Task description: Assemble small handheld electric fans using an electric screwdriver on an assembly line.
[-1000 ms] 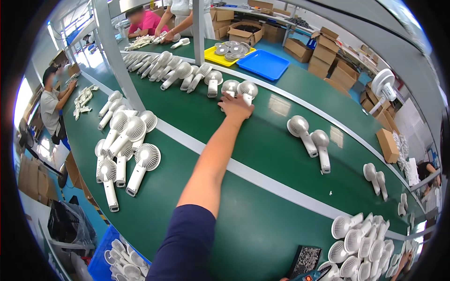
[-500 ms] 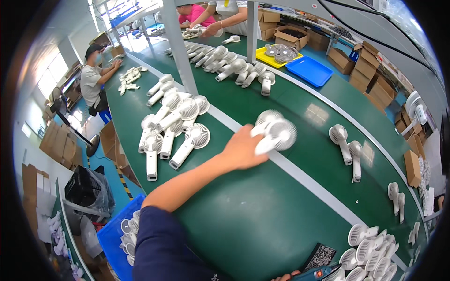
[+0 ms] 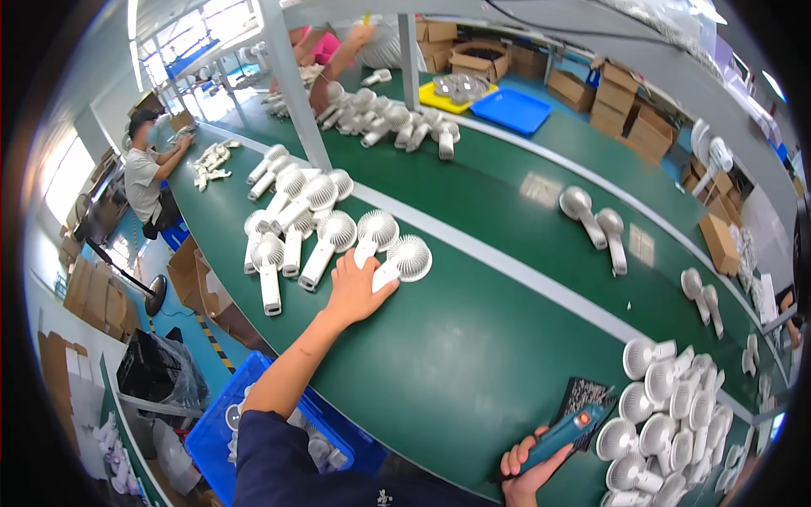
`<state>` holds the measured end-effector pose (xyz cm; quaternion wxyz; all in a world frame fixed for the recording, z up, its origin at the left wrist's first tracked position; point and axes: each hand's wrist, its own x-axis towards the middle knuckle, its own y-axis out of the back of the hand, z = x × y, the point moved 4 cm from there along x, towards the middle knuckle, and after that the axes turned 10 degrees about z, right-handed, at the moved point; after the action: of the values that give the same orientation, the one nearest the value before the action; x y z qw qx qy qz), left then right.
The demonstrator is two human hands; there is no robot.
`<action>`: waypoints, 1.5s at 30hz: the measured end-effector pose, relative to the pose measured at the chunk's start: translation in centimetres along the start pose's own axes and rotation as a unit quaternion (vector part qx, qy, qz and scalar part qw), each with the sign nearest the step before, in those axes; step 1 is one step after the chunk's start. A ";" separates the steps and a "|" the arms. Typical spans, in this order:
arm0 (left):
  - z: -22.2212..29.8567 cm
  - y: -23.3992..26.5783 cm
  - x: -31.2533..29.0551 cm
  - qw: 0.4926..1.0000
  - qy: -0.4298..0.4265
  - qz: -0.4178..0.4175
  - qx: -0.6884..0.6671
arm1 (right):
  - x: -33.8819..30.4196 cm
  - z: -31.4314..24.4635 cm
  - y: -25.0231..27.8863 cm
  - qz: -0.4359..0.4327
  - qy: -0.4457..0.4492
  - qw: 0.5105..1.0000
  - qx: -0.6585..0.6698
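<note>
At the right edge of the fan group on the left of the green table, my left hand [image 3: 358,291] is closed round the handles of two white handheld fans [image 3: 410,256]. Their round heads point away from me and rest by the other white fans [image 3: 319,193]. Low in front of me, my right hand [image 3: 530,473] grips a teal electric screwdriver [image 3: 559,439] with an orange button. Its tip points right, over a dark patterned pad [image 3: 585,402]. A dense pile of white fans [image 3: 663,414] lies right of the screwdriver.
A blue bin [image 3: 221,439] holding white fan parts stands below the table's left edge. A pale strip [image 3: 507,268] runs along the table; beyond it are fans in pairs [image 3: 594,221]. Posts [image 3: 296,93] rise at the back. Co-workers work at the far left and far side.
My left hand has brought the two fans from over the pale strip leftward and down to the left group. My right hand and the screwdriver now show more fully.
</note>
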<state>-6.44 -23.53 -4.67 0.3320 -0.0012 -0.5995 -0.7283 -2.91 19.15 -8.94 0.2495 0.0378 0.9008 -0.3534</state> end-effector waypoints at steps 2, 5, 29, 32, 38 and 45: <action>2.0 0.2 -0.6 0.999 -0.014 -0.016 -0.025 | -0.5 -0.4 -0.7 0.027 -0.012 0.999 0.016; 5.7 0.3 -3.1 0.996 -0.070 -0.056 -0.005 | -1.3 -1.2 -0.4 0.032 0.013 0.999 0.035; 25.4 1.2 -13.1 0.801 -0.536 -0.243 -0.110 | 0.8 -15.8 -1.1 -0.112 0.521 0.846 -0.021; 27.7 1.2 -13.9 0.870 -0.407 -0.239 -0.140 | 2.6 -15.3 -0.6 -0.063 0.508 0.859 -0.028; 29.0 1.5 -13.2 0.838 -0.375 -0.316 -0.238 | 3.4 -15.5 0.1 -0.050 0.508 0.859 -0.036; 28.4 0.4 -11.8 0.791 -0.310 -0.283 -0.446 | 2.1 -15.2 -1.1 -0.053 0.494 0.868 0.011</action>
<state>-8.34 6.92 -1.03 -0.1298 -0.2051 -0.2526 -0.9366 -11.47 28.04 0.26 -0.2475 0.1620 0.9031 -0.3114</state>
